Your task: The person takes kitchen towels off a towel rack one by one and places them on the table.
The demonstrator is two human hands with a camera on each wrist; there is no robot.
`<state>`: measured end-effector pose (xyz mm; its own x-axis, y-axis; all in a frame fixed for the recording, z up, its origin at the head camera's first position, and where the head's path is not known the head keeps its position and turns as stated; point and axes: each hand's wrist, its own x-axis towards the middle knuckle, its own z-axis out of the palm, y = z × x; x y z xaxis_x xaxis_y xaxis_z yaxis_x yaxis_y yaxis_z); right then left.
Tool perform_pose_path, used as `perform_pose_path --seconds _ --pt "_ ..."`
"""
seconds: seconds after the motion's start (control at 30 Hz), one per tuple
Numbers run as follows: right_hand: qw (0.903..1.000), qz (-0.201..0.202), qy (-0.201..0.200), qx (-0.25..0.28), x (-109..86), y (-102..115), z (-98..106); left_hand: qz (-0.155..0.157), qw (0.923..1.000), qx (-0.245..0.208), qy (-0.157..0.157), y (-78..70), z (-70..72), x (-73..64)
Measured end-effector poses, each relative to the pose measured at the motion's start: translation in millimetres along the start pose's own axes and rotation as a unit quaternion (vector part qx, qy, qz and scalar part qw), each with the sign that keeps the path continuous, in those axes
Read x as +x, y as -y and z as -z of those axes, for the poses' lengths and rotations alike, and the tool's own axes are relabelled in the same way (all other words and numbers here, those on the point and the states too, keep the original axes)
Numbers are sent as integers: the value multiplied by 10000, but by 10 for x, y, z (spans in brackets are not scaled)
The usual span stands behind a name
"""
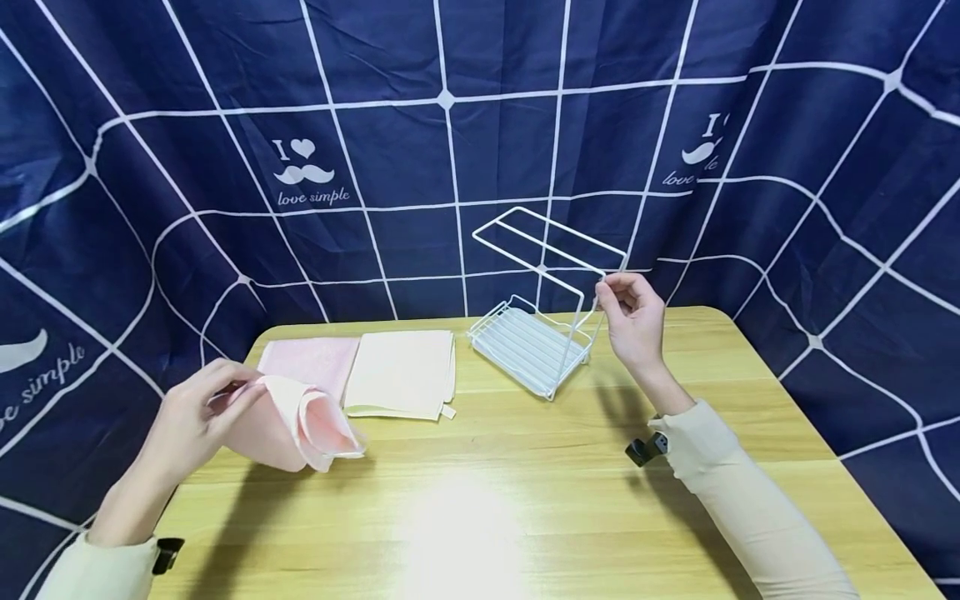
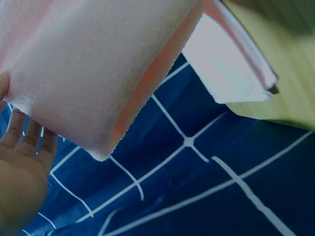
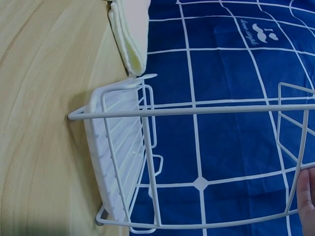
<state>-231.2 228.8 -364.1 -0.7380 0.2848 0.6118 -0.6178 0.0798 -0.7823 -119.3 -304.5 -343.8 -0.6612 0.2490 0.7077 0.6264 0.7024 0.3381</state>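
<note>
In the head view my left hand (image 1: 197, 417) pinches a folded pink towel (image 1: 273, 425) by its edge, holding it above the table's left side. The left wrist view shows this towel (image 2: 98, 69) hanging from the thumb and fingers (image 2: 29, 135), its fuzzy edge towards the camera. On the right, my right hand (image 1: 636, 321) pinches the upper frame of a white wire rack (image 1: 564, 283) between thumb and fingers. The rack has a slatted white tray (image 1: 525, 350) at its base, standing on the table. In the right wrist view only fingertips (image 3: 306, 196) show at the rack's bar.
A flat folded pink towel (image 1: 311, 358) and a folded cream towel (image 1: 401, 375) lie side by side at the back left of the wooden table (image 1: 585, 508). A dark blue curtain (image 1: 495, 158) with white lines surrounds the table's back and sides.
</note>
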Motion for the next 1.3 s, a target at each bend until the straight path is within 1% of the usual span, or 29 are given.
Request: perform_pose_path --seconds 0.17,0.33,0.7,0.9,1.07,1.17,1.23,1.3 --pt "9999 -19 -23 103 4 -8 11 77 9999 55 -51 0 77 -167" --pt "9999 -28 -12 163 6 -19 28 91 9997 244 37 -31 189 -295" --pt "9999 -32 -51 154 10 -15 37 284 9984 498 5 -127 414 -548" --pt "9999 -21 -73 130 18 -14 45 453 9977 514 -8 -208 533 -705" --pt "9999 -29 -72 124 25 -15 43 588 9958 689 96 -260 642 -837" --pt "9999 -52 -73 135 22 -18 35 687 9943 791 183 -274 686 -885" --pt "9999 -70 -68 141 15 -19 30 798 9919 918 359 -278 696 -899" --pt "9998 -74 -65 155 9 -19 25 865 9902 940 558 -280 679 -905"
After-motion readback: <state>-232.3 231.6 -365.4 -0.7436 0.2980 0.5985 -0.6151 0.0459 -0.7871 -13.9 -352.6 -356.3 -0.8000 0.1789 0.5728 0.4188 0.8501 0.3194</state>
